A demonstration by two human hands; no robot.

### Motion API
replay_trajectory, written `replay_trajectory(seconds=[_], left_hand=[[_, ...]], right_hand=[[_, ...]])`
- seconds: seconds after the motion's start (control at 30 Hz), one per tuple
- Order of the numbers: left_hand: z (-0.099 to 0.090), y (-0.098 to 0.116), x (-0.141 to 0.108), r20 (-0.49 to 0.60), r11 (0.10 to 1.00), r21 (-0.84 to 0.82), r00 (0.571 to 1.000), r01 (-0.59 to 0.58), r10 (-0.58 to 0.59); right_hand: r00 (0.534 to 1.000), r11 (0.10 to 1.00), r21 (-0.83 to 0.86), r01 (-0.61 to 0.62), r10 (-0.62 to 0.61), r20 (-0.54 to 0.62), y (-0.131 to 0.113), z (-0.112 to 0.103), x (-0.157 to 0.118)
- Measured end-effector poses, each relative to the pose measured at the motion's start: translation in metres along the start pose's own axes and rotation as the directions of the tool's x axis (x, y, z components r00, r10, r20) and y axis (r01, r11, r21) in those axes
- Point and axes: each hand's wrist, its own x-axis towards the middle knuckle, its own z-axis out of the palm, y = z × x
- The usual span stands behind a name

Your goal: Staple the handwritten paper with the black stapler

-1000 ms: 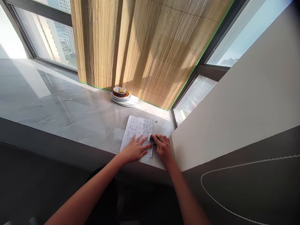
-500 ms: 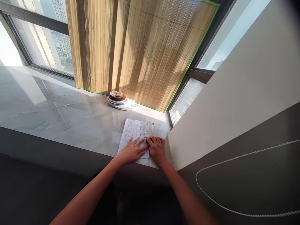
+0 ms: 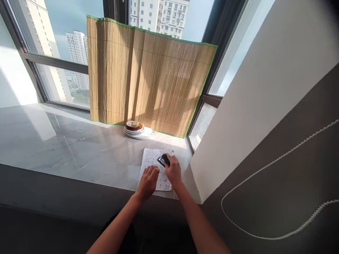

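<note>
A black stapler [image 3: 164, 160] is gripped in my right hand [image 3: 174, 172], raised over the upper right part of the papers, with its jaws apart. The handwritten sheets of paper [image 3: 148, 158] lie on the marble sill near its front edge. My left hand [image 3: 149, 180] is over their lower left part, fingers curled together. What its fingers hold, if anything, is hidden from me.
A stack of plates [image 3: 134, 131] stands behind the papers, against a bamboo mat [image 3: 153, 81] leaning on the window. To the right is a white wall [image 3: 227, 141], with a beaded cord [image 3: 254, 176] hanging beside it. The marble sill [image 3: 100, 155] stretches left.
My left hand has gone from lying flat with spread fingers to curled. My right hand has lifted the stapler off the papers' right edge and brought it over them. The view has tilted up.
</note>
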Motion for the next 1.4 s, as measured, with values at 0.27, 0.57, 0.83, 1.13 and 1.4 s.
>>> replay_trajectory(seconds=[0.27, 0.57, 0.83, 1.13, 1.4], left_hand=[[-0.081, -0.131, -0.011, -0.004, 0.865, 0.402, 0.946, 0.300, -0.325], [-0.092, -0.191, -0.026, 0.028, 0.681, 0.565, 0.814, 0.466, -0.580], [-0.089, -0.193, -0.028, 0.008, 0.680, 0.569, 0.824, 0.463, -0.567], [-0.092, -0.189, -0.028, -0.017, 0.673, 0.580, 0.832, 0.460, -0.554], [-0.092, -0.193, -0.030, -0.037, 0.667, 0.583, 0.835, 0.464, -0.549]], right_hand=[[0.999, 1.000, 0.007, 0.002, -0.002, 0.038, -0.007, 0.022, -0.021], [0.989, 0.990, -0.008, -0.141, 0.142, 0.046, 0.084, 0.020, 0.040], [0.858, 0.985, -0.135, 0.108, -0.024, 0.514, 0.068, 0.102, 0.079], [0.804, 0.978, 0.019, 0.206, -0.180, 0.567, -0.051, 0.196, 0.105], [0.782, 0.958, 0.045, 0.285, -0.260, 0.566, -0.033, 0.167, 0.097]])
